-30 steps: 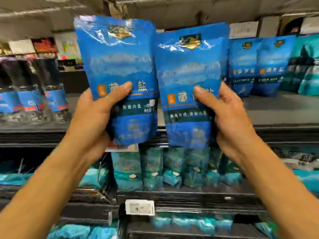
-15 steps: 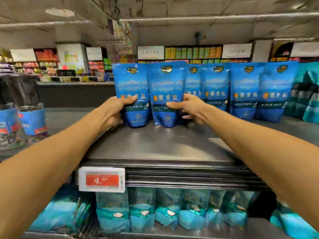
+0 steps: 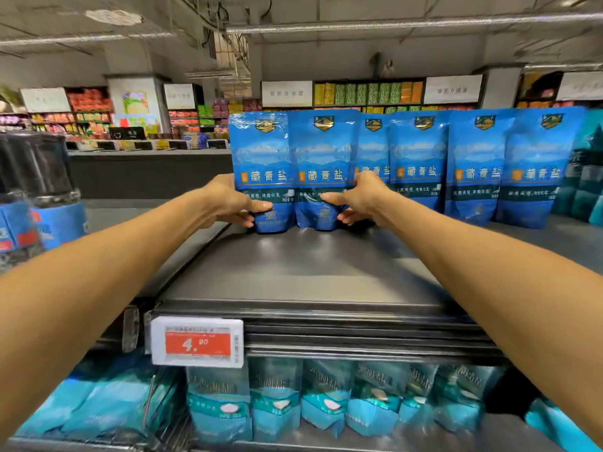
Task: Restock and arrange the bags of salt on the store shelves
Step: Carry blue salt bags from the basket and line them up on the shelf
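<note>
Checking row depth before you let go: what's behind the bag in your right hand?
Behind the bag gripped by the right hand, another blue salt bag stands upright, only its right strip showing. Anything further behind is covered.

Brightness: even, fairly bright indoor store light.
Source: overhead, from the ceiling (image 3: 293, 14) at 12 o'clock.
Glare: pale sheen on the dark shelf top (image 3: 293, 275); bright glints on the upper parts of the blue salt bags (image 3: 421, 164).
Shadows: soft; the lower shelf (image 3: 326, 442) at 6 o'clock sits dimmer.
Focus: centre sharp; bottles (image 3: 36, 190) at 9 o'clock smeared.
Distortion: wide-angle bending at the edges; both forearms (image 3: 489, 288) swell toward the corners.
</note>
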